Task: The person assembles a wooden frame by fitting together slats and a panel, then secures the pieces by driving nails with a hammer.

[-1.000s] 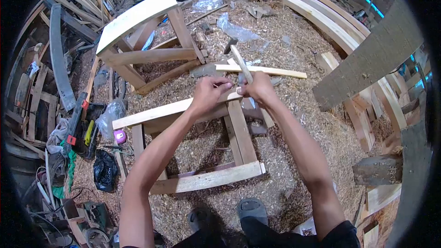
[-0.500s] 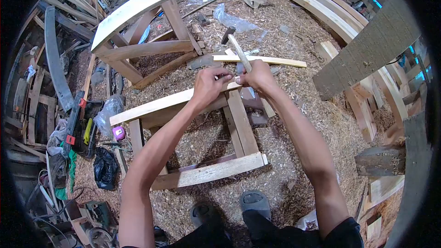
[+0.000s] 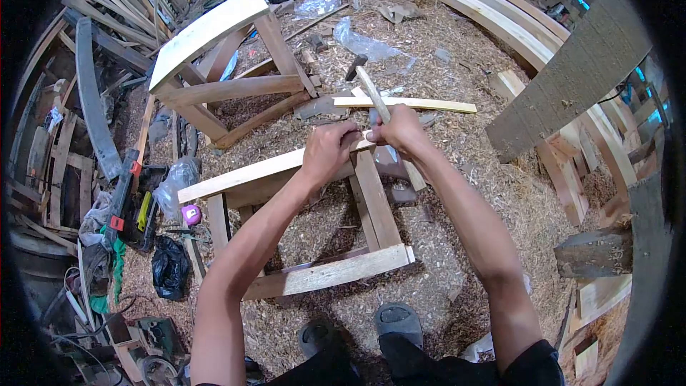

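Note:
The hammer (image 3: 373, 93) is in my right hand (image 3: 399, 130), its dark head pointing up and away from me. My right fingertips are close to the far end of a pale wooden strip (image 3: 246, 174), which lies along the top rail of a wooden frame (image 3: 377, 204). Beside them, my left hand (image 3: 330, 149) rests at the same strip with its fingers pinched together; whatever they hold is too small to make out. The frame's lower rail (image 3: 332, 271) lies nearer my feet.
Another wooden frame with a pale top (image 3: 207, 32) stands at the upper left. A toolbox (image 3: 132, 204), a purple tape measure (image 3: 191, 215) and a black bag (image 3: 170, 266) lie at the left. Curved boards (image 3: 493, 21) and a slanted post (image 3: 572, 75) are at the right.
The view has shifted slightly. My left fingers have drawn closer together near the strip's end, and the hammer's head sits slightly lower in view.

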Motion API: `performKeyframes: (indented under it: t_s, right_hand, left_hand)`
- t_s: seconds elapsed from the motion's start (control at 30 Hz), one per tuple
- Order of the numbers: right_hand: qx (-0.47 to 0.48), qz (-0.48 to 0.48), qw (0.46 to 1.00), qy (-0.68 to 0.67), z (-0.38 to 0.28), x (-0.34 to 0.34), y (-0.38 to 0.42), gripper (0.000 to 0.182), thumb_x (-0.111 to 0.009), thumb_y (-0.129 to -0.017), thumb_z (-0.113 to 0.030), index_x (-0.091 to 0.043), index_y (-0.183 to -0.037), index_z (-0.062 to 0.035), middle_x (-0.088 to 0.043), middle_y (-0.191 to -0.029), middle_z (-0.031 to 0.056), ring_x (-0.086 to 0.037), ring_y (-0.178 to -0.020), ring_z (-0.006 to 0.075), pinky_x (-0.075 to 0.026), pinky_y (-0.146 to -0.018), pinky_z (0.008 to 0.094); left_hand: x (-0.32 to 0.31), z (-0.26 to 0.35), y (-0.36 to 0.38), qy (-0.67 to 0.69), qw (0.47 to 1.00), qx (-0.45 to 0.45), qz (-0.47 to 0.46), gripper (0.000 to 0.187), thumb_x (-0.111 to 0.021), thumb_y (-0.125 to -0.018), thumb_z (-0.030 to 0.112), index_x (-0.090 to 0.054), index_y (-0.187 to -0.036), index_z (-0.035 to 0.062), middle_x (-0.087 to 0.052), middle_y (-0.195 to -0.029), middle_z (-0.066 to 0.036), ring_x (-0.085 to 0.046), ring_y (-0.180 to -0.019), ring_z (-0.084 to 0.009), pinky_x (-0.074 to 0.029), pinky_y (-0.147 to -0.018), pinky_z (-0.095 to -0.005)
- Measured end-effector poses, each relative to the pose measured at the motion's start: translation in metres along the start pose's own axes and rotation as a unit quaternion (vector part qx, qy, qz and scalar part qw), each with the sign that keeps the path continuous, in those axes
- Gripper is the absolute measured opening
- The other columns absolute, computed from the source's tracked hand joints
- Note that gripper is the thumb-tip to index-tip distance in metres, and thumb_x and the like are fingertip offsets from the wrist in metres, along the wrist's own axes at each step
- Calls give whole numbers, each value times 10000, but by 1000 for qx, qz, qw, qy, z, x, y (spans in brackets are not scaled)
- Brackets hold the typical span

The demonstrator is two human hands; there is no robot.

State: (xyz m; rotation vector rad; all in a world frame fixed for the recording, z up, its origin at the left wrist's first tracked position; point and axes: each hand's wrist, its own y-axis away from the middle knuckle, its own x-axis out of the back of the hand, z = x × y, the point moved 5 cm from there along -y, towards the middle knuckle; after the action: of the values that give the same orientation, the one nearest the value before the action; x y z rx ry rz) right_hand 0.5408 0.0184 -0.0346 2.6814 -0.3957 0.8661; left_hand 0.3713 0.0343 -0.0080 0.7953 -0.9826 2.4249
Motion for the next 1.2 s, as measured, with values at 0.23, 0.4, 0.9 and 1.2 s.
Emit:
performKeyframes:
  t_s: [0.23,0.4,0.9,1.2]
  right_hand:
    - [18,-45,999,-12,-7,4,9,216,-755,-720,-55,-600,-843,32,-648,-742,100,-637,-637,160,-525,-569,304]
    - [18,-5,998,-59,-15,29,45,222,-605,-890,-155,-582,-967,52,-619,-705,117,-614,-605,178,-495,-546,316]
    - [185,49,978,82,-6,49,140,298,-480,-939,-209,-518,-1165,-18,-630,-799,254,-634,-743,385,-462,-698,459]
    - [36,-6,997,72,-5,56,140,332,-524,-903,-152,-537,-1213,-32,-641,-972,244,-644,-825,377,-474,-769,451]
  left_hand:
    - [-1,-1,3,-5,1000,-5,5,116,-680,-769,115,-685,-833,19,-672,-811,-166,-661,-739,-316,-507,-653,-396]
    - [-1,-4,3,9,1000,1,7,123,-692,-759,136,-697,-826,33,-677,-801,-143,-658,-712,-289,-513,-656,-376]
    - [-3,-14,3,38,997,67,-29,122,-686,-745,135,-695,-788,21,-685,-792,-113,-663,-731,-271,-509,-673,-359]
    - [-2,-12,0,32,996,69,-39,132,-663,-743,174,-715,-809,73,-684,-779,-119,-663,-721,-282,-516,-680,-372]
